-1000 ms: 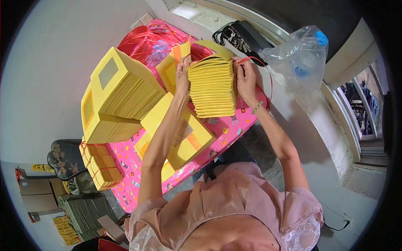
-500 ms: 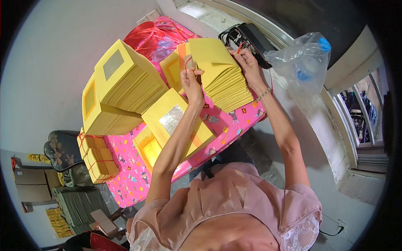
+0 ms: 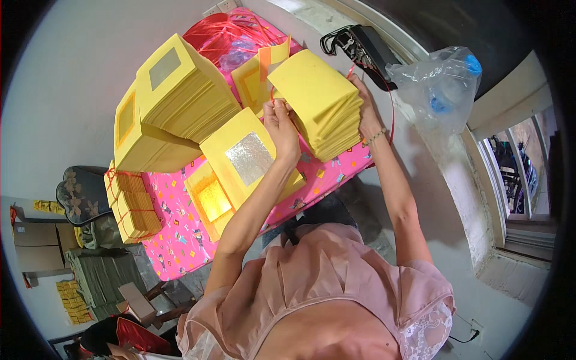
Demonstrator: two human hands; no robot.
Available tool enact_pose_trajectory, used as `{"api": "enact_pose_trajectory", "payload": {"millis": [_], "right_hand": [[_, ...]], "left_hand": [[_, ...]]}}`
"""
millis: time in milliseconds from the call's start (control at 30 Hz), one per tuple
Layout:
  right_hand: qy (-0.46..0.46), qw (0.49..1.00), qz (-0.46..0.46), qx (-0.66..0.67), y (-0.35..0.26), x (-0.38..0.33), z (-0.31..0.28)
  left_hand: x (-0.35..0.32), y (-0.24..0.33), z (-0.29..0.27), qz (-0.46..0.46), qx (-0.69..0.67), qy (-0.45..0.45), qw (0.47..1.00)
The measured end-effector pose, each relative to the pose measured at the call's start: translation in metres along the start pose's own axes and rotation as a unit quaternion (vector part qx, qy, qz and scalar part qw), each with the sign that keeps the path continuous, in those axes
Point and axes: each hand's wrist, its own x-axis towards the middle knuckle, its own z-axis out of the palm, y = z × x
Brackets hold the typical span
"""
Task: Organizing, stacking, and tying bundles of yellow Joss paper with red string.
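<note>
A thick stack of yellow paper sheets (image 3: pixel 318 102) rests tilted on the pink patterned tablecloth (image 3: pixel 180 234). My left hand (image 3: pixel 282 129) presses against the stack's near left side, its fingers pinching a thin red string (image 3: pixel 273 95). My right hand (image 3: pixel 365 111) grips the stack's right side, where the red string (image 3: pixel 391 102) loops around. Beside my left forearm lies a yellow sheet with a silver foil square (image 3: pixel 247 157), on top of another with a gold foil square (image 3: pixel 210 201).
Tall piles of yellow paper (image 3: pixel 168 114) fill the table's left part, and tied bundles (image 3: pixel 132 207) sit at its left edge. Red string in plastic (image 3: pixel 231 36) lies at the back. A black box (image 3: pixel 366 48) and a clear plastic bag (image 3: pixel 441 90) sit near the window ledge.
The stack has been turned from upright, edges facing me, to tilted with its flat yellow face up. Both hands shifted with it, and my left hand now pinches the red string.
</note>
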Motion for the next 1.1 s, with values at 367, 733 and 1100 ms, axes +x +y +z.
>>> {"api": "enact_pose_trajectory", "payload": {"millis": [367, 733, 1100], "right_hand": [[-0.033, 0.988, 0.049, -0.145, -0.030, 0.012, -0.056], [-0.016, 0.973, 0.077, -0.216, -0.056, 0.011, -0.026], [-0.057, 0.756, -0.163, -0.632, -0.102, 0.009, 0.008]], "left_hand": [[-0.012, -0.007, 0.002, -0.039, -0.036, -0.035, 0.998], [-0.009, -0.002, 0.001, 0.032, 0.040, -0.048, 0.998], [0.010, 0.037, 0.024, 0.133, 0.250, -0.135, 0.949]]}}
